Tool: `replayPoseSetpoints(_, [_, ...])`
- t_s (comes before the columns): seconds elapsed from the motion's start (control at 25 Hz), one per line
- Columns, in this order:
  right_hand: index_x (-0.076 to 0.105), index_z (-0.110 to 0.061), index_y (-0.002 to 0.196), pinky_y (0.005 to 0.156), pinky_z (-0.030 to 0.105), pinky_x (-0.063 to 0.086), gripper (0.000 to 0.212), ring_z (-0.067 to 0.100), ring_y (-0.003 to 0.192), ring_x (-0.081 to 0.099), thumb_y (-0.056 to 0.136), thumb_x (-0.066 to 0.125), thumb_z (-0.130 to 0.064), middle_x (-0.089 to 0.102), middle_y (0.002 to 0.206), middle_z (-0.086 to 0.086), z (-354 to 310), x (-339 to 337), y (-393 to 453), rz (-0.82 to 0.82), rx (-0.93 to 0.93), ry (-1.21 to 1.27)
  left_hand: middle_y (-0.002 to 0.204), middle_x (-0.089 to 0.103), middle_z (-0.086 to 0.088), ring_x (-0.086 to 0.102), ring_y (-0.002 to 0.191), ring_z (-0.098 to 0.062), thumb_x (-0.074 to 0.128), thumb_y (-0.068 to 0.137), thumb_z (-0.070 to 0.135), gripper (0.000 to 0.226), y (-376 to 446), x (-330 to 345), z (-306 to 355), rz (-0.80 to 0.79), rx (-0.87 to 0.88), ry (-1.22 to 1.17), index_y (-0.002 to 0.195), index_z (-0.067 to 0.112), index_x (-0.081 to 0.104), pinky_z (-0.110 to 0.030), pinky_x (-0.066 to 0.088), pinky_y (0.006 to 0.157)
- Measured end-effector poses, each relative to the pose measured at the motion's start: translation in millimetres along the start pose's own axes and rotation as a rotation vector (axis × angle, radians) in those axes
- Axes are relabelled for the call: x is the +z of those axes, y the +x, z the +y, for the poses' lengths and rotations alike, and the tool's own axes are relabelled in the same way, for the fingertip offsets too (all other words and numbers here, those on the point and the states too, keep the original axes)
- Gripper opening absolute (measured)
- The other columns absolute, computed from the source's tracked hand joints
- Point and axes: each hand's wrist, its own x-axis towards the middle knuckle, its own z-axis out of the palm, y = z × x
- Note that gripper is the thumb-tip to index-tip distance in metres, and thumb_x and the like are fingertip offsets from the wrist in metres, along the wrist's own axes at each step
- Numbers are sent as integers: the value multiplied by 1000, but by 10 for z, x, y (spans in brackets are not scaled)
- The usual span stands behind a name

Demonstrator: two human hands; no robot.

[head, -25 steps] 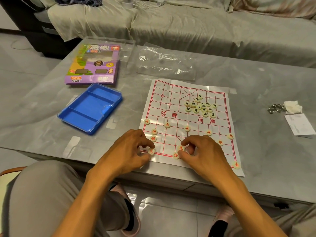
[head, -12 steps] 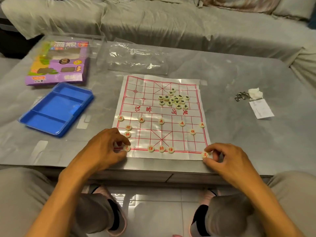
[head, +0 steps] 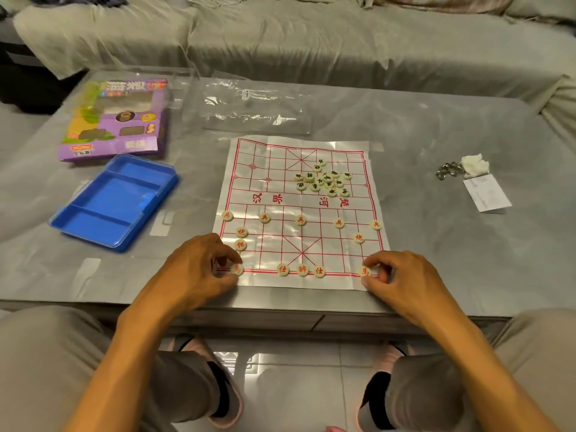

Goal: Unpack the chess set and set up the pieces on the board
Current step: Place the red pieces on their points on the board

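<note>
A white plastic chess sheet with red lines [head: 274, 169] lies flat on the grey table. Several cream discs with red characters stand on its near half; a cluster of black-character discs [head: 324, 179] sits on the far half. My left hand [head: 199, 269] pinches a red-marked disc [head: 237, 269] on the near line, near the left corner. My right hand [head: 402, 279] pinches another red-marked disc [head: 365, 271] on the same line, near the right corner. Three discs [head: 301, 270] stand side by side in the middle of that line.
A blue divided tray [head: 112, 201] lies left of the sheet, with the purple game box [head: 118, 120] behind it. A clear plastic bag [head: 252, 107] lies beyond the sheet. Keys [head: 448, 169], a tissue [head: 475, 165] and a paper slip [head: 486, 194] sit at right. A covered sofa [head: 311, 42] runs behind.
My right hand has left the middle of the near line and gone to the right corner, where it now pinches a disc. My left hand has stayed on its disc at the left corner.
</note>
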Motion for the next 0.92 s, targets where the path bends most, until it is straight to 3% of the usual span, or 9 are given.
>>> replayPoseSetpoints(0.12, [60, -33, 111, 78, 19, 44, 30, 8, 87, 54, 84, 67, -44, 56, 87, -16, -100, -50, -22, 16, -15, 27, 95, 53, 15, 52, 81, -4, 69, 82, 38, 26, 14, -63, -32, 52, -31, -9, 107, 33, 65, -17, 46, 69])
replayPoseSetpoints(0.28, [61, -35, 106, 84, 25, 46, 22, 8, 84, 57, 86, 66, -39, 58, 76, -12, -616, 1, 102, 4, -161, 89, 98, 55, 9, 52, 83, -9, 63, 87, 31, 25, 71, -135, -133, 233, -208, -16, 112, 29, 62, -22, 46, 69])
replayPoseSetpoints(0.52, [62, -31, 115, 74, 23, 47, 29, 9, 86, 57, 86, 63, -34, 62, 90, -12, -1464, 399, 530, -35, -349, 91, 99, 55, 10, 55, 83, -8, 69, 84, 30, 33, 106, -106, -217, 196, -269, -48, 116, 26, 61, -18, 46, 69])
replayPoseSetpoints(0.72, [57, -32, 126, 83, 25, 46, 39, 17, 103, 60, 89, 60, -21, 63, 124, -3, -1654, 554, 751, -70, -376, 21, 101, 57, 8, 56, 83, -9, 67, 84, 38, 31, 157, -94, -254, 187, -261, -57, 113, 29, 62, -21, 49, 72])
replayPoseSetpoints(0.92, [56, -32, 127, 80, 25, 46, 40, 17, 100, 60, 88, 61, -24, 65, 118, -2, -1677, 539, 814, -94, -390, -5, 95, 55, 9, 56, 81, -10, 66, 84, 42, 27, 193, -85, -254, 214, -263, -39, 109, 31, 65, -23, 50, 72])
